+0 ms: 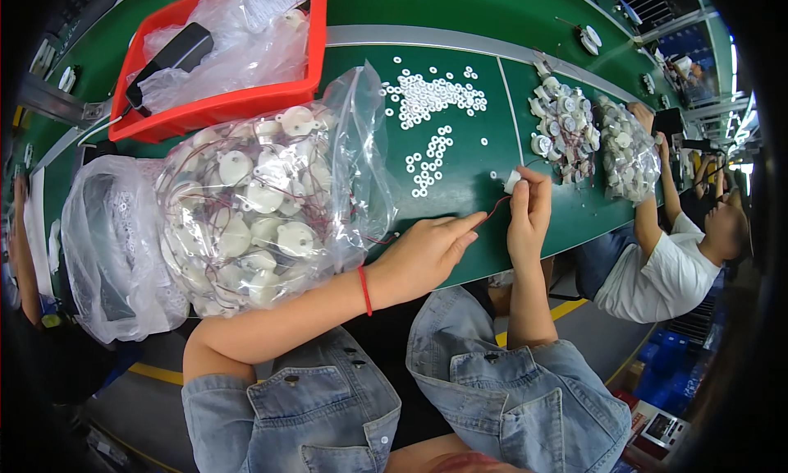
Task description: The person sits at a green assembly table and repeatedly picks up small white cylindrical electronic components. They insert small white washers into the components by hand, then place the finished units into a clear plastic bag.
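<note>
Between the fingertips of my right hand [529, 214] is a small white round part [512, 181], closed in a pinch. Its thin red wire [496, 205] curves down to my left hand [427, 255], whose fingers are pressed together on it. A wire end shows beyond that hand, beside a clear bag of white round wired parts [254, 202]. Small white rings [435, 97] lie scattered on the green table ahead of my hands. To the right of them sits a loose pile of white wired parts [562, 126].
A red bin [318, 42] holding clear plastic bags and a black adapter [182, 50] stands at the far left. Another clear bag [123, 243] lies at the near left. On the right, a co-worker in a white shirt [669, 276] sits by a bagged heap of parts [628, 157].
</note>
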`<control>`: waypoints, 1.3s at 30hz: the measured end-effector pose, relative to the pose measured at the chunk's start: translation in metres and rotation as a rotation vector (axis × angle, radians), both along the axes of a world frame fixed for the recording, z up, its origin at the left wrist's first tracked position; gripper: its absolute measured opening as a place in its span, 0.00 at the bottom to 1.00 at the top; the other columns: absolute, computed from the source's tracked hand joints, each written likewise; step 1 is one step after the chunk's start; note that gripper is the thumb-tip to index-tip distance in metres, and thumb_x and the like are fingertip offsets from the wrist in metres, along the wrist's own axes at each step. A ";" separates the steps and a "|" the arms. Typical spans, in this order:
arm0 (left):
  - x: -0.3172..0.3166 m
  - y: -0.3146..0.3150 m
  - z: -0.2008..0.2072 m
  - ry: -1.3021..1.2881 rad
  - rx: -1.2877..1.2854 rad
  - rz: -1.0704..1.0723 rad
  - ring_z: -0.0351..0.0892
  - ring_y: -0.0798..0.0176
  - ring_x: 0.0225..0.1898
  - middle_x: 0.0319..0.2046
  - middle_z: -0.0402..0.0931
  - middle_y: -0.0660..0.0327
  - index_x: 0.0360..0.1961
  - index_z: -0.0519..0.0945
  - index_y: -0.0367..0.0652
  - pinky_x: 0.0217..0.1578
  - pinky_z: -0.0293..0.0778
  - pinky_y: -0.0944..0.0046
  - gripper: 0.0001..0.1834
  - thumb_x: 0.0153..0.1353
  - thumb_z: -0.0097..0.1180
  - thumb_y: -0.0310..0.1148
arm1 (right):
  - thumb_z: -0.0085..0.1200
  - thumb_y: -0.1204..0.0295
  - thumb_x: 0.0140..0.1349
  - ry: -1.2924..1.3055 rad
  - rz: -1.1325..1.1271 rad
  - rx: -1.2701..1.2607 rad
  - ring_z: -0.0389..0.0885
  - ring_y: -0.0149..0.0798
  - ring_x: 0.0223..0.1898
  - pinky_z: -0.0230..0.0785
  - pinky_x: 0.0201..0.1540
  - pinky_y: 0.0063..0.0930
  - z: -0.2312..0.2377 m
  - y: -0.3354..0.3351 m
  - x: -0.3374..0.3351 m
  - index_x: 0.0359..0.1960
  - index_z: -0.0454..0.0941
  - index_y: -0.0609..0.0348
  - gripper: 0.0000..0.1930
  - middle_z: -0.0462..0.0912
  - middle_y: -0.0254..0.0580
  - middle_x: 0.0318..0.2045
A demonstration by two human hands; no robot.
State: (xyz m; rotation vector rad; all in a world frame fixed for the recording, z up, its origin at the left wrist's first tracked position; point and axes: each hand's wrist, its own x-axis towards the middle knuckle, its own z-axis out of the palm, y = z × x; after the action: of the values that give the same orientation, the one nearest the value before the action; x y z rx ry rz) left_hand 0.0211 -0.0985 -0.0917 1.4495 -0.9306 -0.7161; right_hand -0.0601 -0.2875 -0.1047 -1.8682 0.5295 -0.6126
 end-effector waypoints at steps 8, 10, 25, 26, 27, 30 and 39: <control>-0.008 -0.036 -0.004 -0.206 0.070 0.048 0.82 0.56 0.28 0.26 0.81 0.59 0.47 0.81 0.42 0.31 0.75 0.57 0.14 0.67 0.49 0.34 | 0.47 0.69 0.72 0.157 0.175 0.010 0.67 0.22 0.30 0.59 0.31 0.17 0.009 -0.024 0.011 0.47 0.69 0.64 0.10 0.72 0.32 0.29; -0.015 -0.048 -0.007 -0.255 0.060 0.051 0.82 0.55 0.29 0.27 0.82 0.59 0.45 0.82 0.43 0.31 0.75 0.56 0.13 0.67 0.49 0.36 | 0.48 0.71 0.71 0.150 0.224 0.086 0.65 0.20 0.28 0.57 0.29 0.16 0.014 -0.031 0.014 0.47 0.69 0.63 0.10 0.72 0.30 0.29; -0.021 -0.051 -0.012 -0.210 -0.026 0.103 0.80 0.46 0.30 0.29 0.81 0.51 0.39 0.80 0.39 0.32 0.75 0.50 0.10 0.66 0.50 0.32 | 0.55 0.81 0.62 0.164 0.307 -0.392 0.71 0.29 0.31 0.65 0.33 0.20 0.022 -0.032 0.013 0.41 0.75 0.65 0.07 0.71 0.42 0.38; -0.020 -0.051 -0.011 -0.208 -0.014 0.104 0.80 0.46 0.30 0.29 0.80 0.51 0.38 0.79 0.39 0.31 0.74 0.50 0.09 0.66 0.50 0.32 | 0.55 0.81 0.62 0.125 0.289 -0.382 0.72 0.29 0.31 0.65 0.33 0.20 0.018 -0.031 0.012 0.41 0.76 0.65 0.07 0.71 0.42 0.38; -0.020 -0.050 -0.010 -0.205 -0.002 0.106 0.79 0.46 0.29 0.28 0.80 0.51 0.37 0.79 0.39 0.30 0.74 0.50 0.09 0.66 0.50 0.32 | 0.56 0.81 0.61 0.087 0.272 -0.371 0.72 0.30 0.31 0.65 0.34 0.20 0.012 -0.030 0.010 0.40 0.76 0.65 0.07 0.71 0.42 0.38; -0.019 -0.050 -0.008 -0.206 -0.013 0.143 0.79 0.45 0.28 0.27 0.79 0.51 0.35 0.78 0.39 0.28 0.73 0.50 0.09 0.66 0.50 0.32 | 0.57 0.81 0.61 0.027 0.221 -0.311 0.72 0.29 0.32 0.66 0.35 0.19 0.000 -0.029 0.006 0.41 0.75 0.64 0.07 0.71 0.40 0.38; -0.018 -0.050 -0.010 -0.197 -0.052 0.173 0.80 0.46 0.29 0.29 0.81 0.51 0.36 0.79 0.39 0.30 0.75 0.50 0.09 0.65 0.51 0.33 | 0.55 0.79 0.65 0.269 0.304 0.139 0.72 0.20 0.33 0.64 0.35 0.15 0.019 -0.046 0.010 0.48 0.70 0.65 0.12 0.76 0.31 0.34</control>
State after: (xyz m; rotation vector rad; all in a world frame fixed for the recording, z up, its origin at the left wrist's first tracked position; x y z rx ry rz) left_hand 0.0033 -0.1484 -0.1015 1.5529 -0.9521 -0.4245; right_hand -0.0500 -0.3339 -0.0855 -1.8597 0.4362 -0.1208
